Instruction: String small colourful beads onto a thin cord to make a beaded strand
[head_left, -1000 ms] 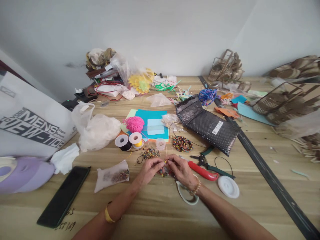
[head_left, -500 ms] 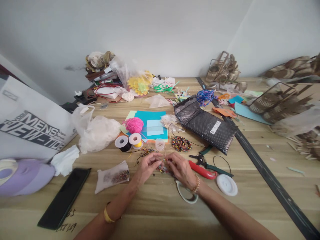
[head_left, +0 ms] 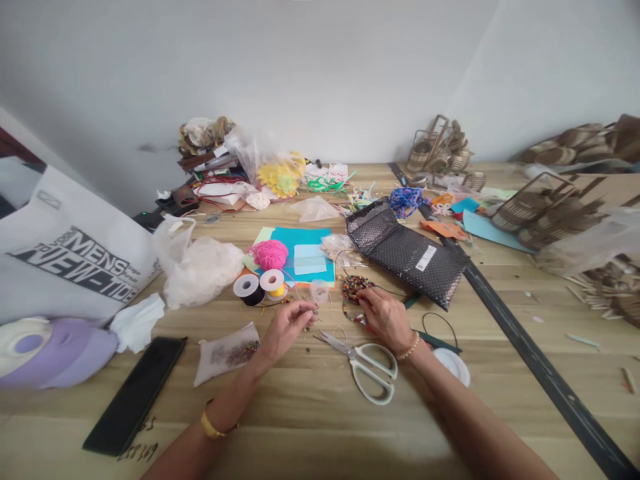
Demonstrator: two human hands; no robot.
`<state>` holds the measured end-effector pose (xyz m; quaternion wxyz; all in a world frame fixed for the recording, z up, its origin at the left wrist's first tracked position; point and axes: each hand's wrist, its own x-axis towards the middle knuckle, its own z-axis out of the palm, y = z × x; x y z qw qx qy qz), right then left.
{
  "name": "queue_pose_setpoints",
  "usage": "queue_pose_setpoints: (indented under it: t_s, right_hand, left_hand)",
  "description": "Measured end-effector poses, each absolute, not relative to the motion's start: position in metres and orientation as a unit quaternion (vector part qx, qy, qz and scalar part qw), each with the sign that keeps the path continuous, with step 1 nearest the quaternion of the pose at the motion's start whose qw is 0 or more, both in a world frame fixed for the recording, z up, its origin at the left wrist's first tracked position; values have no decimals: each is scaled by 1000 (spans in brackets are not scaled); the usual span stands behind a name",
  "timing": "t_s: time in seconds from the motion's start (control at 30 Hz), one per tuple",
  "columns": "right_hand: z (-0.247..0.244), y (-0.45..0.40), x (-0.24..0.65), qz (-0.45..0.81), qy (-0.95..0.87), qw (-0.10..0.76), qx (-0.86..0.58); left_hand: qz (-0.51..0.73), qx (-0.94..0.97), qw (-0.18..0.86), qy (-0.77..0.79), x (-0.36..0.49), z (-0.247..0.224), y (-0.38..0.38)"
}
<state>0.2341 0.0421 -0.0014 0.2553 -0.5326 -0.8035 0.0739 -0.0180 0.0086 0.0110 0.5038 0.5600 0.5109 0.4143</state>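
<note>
My right hand (head_left: 387, 317) pinches a strand of small multicoloured beads (head_left: 346, 312). It is at the front of a coiled pile of similar beaded strands (head_left: 356, 287). My left hand (head_left: 293, 327) is just above the table, its fingers half curled and the thumb a little apart, with nothing visible in them. Loose dark beads (head_left: 308, 349) lie near its fingertips. Between my hands lie scissors (head_left: 357, 360) with white handles, blades slightly parted. Behind the left hand stand a black thread spool (head_left: 248, 288), a yellow thread spool (head_left: 273, 285) and a small clear cup (head_left: 319, 291).
A pouch of beads (head_left: 227, 353) lies left of my left hand. Pink yarn (head_left: 270, 254) sits on blue paper (head_left: 320, 235). A black bubble mailer (head_left: 410, 257) is behind my right hand, and a white round lid (head_left: 453, 367) beside my right wrist. Farther left is a black case (head_left: 135, 393).
My right hand has moved right and away from my left hand, over to the beaded pile with a strand. The scissors, partly covered before, now show fully. The view has shifted slightly.
</note>
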Motion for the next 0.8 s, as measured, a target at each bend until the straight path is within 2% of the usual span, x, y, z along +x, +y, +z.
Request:
queue_pose_setpoints:
  t_s: [0.17,0.4,0.47,0.53,0.63,0.8]
  right_hand:
    - [5,42,233,124,-789,304,-520]
    - [19,47,243,175,-760,370,-506]
    - [18,51,252,151,-745,339,-554]
    - [14,55,260,81,-730,259,-628]
    - [11,57,269,22,-740,146,-657]
    - [19,54,273,19,-780,121,-614]
  left_hand:
    - [382,610,458,522,-20,20,7]
    - [385,594,456,539,-26,26,0]
    - [383,590,454,547,-28,26,-2]
    - [380,593,444,554,-31,24,-4]
    - [377,590,437,564,-33,20,-7]
    - [389,574,433,576,-37,11,-9]
